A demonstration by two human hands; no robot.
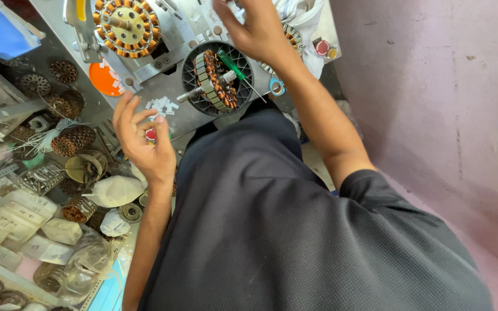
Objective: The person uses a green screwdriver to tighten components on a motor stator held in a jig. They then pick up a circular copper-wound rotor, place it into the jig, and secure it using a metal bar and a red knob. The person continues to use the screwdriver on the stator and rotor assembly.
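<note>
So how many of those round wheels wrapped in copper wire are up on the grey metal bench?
2 in clear view: one copper-wound stator at the bench's top left, one tilted in the black round tray. A third may be hidden behind the right hand.

Bare grey plate [162, 86] between the hands, wound stator [214, 80] and green screwdriver [233, 66] crowding right.

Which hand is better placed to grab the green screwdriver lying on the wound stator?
Right, probably. The right hand hovers just above the green screwdriver on the wound stator; the left hand sits lower, near the red button.
</note>
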